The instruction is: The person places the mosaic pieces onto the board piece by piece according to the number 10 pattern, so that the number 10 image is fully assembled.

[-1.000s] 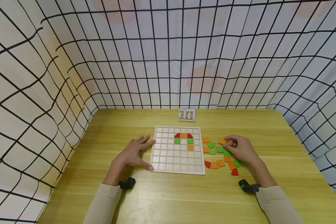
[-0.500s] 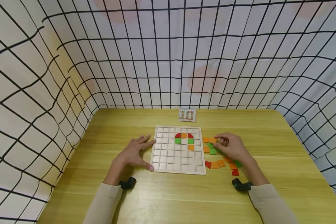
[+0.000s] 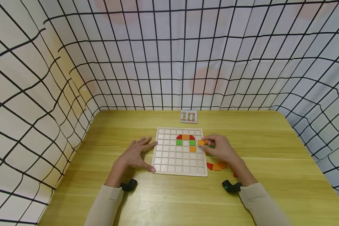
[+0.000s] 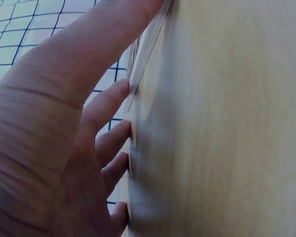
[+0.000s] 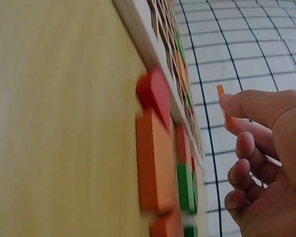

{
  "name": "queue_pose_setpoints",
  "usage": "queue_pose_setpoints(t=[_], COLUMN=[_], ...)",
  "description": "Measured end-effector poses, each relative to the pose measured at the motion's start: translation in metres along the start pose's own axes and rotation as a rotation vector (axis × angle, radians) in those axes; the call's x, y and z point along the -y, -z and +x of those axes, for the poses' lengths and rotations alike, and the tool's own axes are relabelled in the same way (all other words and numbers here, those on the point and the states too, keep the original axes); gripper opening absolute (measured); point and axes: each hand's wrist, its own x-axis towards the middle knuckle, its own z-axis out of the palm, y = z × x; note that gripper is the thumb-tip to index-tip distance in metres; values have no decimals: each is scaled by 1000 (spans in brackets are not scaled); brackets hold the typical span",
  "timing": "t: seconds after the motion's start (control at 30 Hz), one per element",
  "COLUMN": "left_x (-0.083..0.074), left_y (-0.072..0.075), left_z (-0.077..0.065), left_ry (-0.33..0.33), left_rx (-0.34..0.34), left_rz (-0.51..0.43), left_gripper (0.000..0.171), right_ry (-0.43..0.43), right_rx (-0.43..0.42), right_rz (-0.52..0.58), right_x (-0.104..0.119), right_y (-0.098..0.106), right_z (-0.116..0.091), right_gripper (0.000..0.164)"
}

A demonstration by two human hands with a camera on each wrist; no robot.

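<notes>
A square wooden grid board [image 3: 169,160] lies on the table. Set in its cells are two red quarter-round tiles [image 3: 179,137], two green square tiles [image 3: 179,142] and two orange ones [image 3: 193,149]. My left hand [image 3: 135,154] rests with spread fingers at the board's left edge, its thumb on the lower left corner. Between thumb and forefinger, my right hand [image 3: 219,149] pinches an orange square tile [image 3: 200,143] over the board's right edge. The right wrist view shows this tile [image 5: 228,119] raised above the table, its edge toward the camera.
Loose tiles lie right of the board, among them a red quarter-round [image 3: 210,166] and an orange square [image 3: 217,167]; the right hand and forearm hide several others. Behind the board lies a small pattern card [image 3: 188,116]. Black-gridded white curtain [image 3: 169,62] surrounds the table [image 3: 169,201].
My right hand has carried the orange tile leftward from the loose tiles to the board's right edge. The left hand has stayed in place.
</notes>
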Motion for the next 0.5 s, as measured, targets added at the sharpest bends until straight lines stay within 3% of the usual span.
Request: queue_pose_setpoints(t=[0.5], left_x=[4], left_y=[-1], left_z=[1], left_ry=[6], left_rx=[2], left_rz=[3], left_gripper=[121], right_ry=[16], right_rx=[98], right_rz=[102], right_x=[29], right_y=[-36], right_z=[13], right_gripper=[22])
